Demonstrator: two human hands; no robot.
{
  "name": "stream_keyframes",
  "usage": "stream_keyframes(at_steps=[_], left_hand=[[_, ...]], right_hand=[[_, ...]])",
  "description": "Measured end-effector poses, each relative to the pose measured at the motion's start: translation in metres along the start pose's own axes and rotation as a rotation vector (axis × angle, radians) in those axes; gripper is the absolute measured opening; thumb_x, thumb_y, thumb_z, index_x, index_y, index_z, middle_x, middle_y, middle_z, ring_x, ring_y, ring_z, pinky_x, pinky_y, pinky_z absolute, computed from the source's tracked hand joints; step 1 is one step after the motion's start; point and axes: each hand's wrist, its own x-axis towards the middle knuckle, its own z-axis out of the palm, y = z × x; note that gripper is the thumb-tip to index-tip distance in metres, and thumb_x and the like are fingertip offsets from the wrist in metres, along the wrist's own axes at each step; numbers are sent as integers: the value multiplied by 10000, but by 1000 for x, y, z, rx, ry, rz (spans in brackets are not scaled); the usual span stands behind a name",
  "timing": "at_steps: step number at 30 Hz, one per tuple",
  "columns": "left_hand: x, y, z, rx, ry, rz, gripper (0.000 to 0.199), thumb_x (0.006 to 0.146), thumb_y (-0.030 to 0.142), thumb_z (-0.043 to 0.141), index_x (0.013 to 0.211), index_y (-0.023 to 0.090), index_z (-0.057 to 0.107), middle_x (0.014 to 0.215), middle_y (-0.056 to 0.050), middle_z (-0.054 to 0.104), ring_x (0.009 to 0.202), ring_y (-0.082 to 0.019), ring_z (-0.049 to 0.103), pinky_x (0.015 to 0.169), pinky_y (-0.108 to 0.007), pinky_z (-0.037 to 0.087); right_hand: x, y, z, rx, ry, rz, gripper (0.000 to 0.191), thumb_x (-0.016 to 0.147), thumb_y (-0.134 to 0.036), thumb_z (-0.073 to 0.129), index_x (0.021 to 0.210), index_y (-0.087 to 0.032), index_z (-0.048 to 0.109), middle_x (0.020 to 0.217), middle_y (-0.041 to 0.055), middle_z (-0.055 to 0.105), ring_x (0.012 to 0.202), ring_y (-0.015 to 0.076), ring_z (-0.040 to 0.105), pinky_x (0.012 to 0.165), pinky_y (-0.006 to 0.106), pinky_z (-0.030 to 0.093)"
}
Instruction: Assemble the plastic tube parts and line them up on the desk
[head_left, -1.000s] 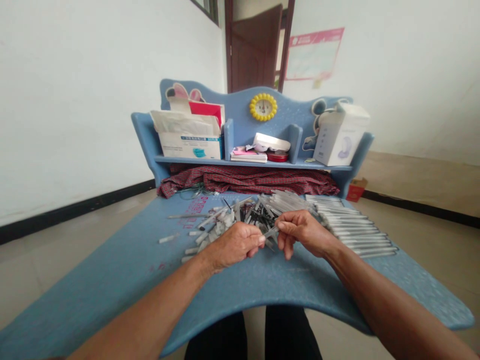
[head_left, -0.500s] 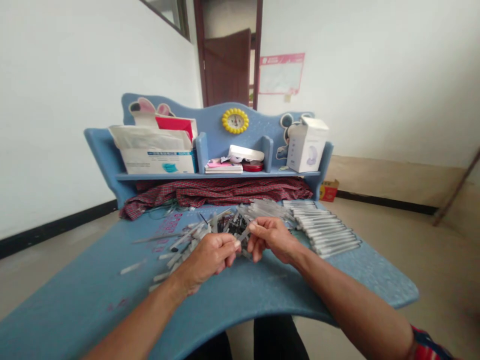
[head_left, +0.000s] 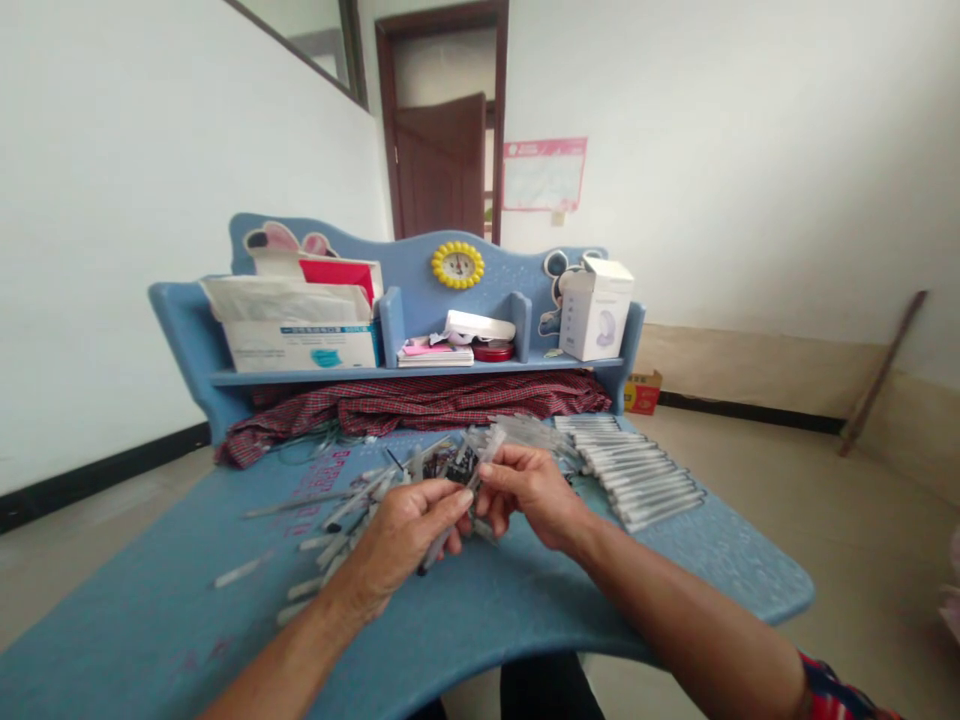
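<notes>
Clear plastic pen (head_left: 436,550) pinched in the fingers of both hands, left hand (head_left: 412,522) and right hand (head_left: 534,492) close together over the blue tabletop (head_left: 570,595). Pen slants, dark end near left. Row of pens (head_left: 637,475) right, loose barrels (head_left: 330,550) left, dark bits (head_left: 459,464) just beyond hands. Checked cloth (head_left: 420,403) far side, under shelf (head_left: 330,377).

Pens (head_left: 641,480) lie on the table (head_left: 540,600), right of the hands (head_left: 531,490).
</notes>
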Motion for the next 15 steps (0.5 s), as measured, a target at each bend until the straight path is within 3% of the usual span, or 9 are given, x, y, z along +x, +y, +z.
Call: stream_keyframes(at_steps=[4, 7, 9, 11, 13, 15], left_hand=[[1, 1, -7, 16, 153, 73, 407, 732, 451, 595, 992, 138, 617, 810, -65, 699, 738, -191, 633, 655, -269, 471], [-6, 18, -15, 63, 151, 102, 391, 747, 456, 574, 963, 134, 625, 725, -64, 696, 686, -203, 640, 637, -289, 489], [-18, 34, -16, 98, 75, 166, 324, 763, 430, 561, 913, 154, 640, 715, -55, 693, 654, -189, 639, 635, -285, 500], [-38, 45, -12, 192, -30, 263, 243, 768, 384, 568, 889, 193, 659, 769, -44, 698, 672, -177, 639, 655, -273, 507], [-63, 42, -1, 286, -6, 454, 208, 745, 369, 583, 884, 249, 681, 768, -27, 691, 704, -174, 626, 679, -265, 503], [-90, 22, 15, 311, 7, 619, 260, 751, 416, 525, 920, 306, 688, 735, -15, 680, 711, -176, 611, 655, -260, 505]], right_hand=[[-10, -45, -17, -528, 172, -216, 171, 758, -318, 537, 733, -151, 566, 579, -27, 570, 435, 81, 518, 433, 187, 376], [-20, -80, -39, -1167, 313, -381, 174, 792, -262, 481, 694, -148, 568, 605, 3, 584, 558, 102, 536, 513, 197, 348], [-22, -95, -58, -1586, 338, -318, 198, 805, -252, 450, 709, -142, 585, 606, 35, 601, 567, 125, 545, 517, 217, 321], [-19, -99, -80, -1903, 249, -175, 241, 839, -251, 395, 821, -139, 607, 679, 82, 642, 621, 164, 588, 539, 236, 329], [-13, -96, -101, -2085, 60, 8, 267, 853, -218, 356, 915, -136, 602, 756, 116, 667, 670, 191, 620, 562, 249, 349], [-7, -90, -120, -2114, -27, 81, 254, 848, -214, 375, 921, -136, 605, 776, 124, 676, 692, 199, 635, 582, 251, 367]])
